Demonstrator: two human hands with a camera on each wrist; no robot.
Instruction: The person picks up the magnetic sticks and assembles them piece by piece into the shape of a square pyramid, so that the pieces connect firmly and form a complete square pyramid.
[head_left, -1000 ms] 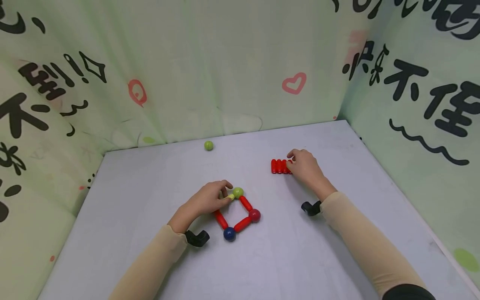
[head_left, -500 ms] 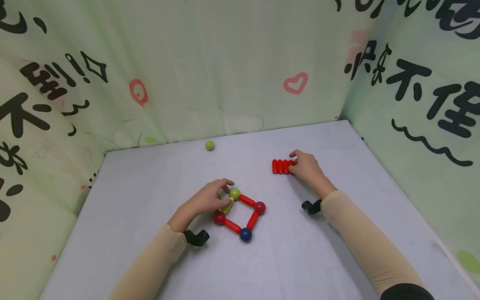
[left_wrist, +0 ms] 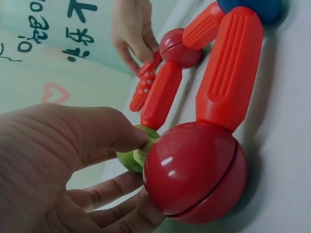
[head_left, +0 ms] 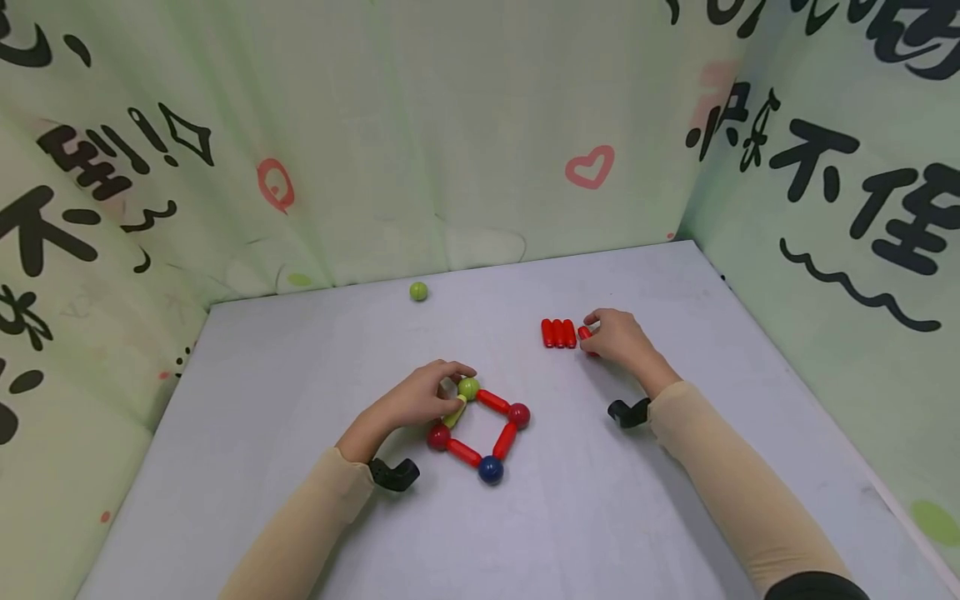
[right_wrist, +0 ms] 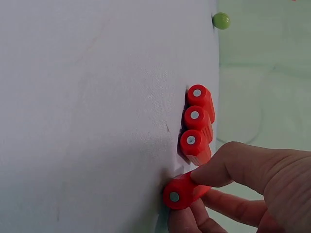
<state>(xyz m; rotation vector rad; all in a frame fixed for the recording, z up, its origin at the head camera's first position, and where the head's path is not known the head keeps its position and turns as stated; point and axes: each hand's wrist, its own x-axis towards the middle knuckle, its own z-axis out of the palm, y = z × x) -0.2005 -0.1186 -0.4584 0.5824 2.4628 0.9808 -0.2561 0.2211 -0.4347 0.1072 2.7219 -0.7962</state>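
My left hand (head_left: pixel 426 395) pinches a yellow-green magnetic rod (head_left: pixel 454 414) on one side of a four-sided frame. The frame's other sides are red magnetic rods (head_left: pixel 492 402), joined at a green ball (head_left: pixel 468 388), a blue ball (head_left: pixel 491 470) and two red balls (head_left: pixel 519 415). In the left wrist view the near red ball (left_wrist: pixel 195 172) sits beside my fingers. My right hand (head_left: pixel 618 340) pinches a single red rod (right_wrist: pixel 183 191) between thumb and fingers, a small gap away from three red rods (head_left: pixel 558 333) lying side by side. Metal discs show on the rods' ends.
A loose green ball (head_left: pixel 418 291) lies near the back edge of the white table (head_left: pixel 315 333). Pale green curtains (head_left: pixel 420 150) with black writing stand behind and at both sides. Each wrist carries a black camera mount (head_left: pixel 628 413).
The frame has turned, its blue corner shifting right, and a red ball now shows by my left hand. My right hand has drawn one red rod rightward, away from the row.
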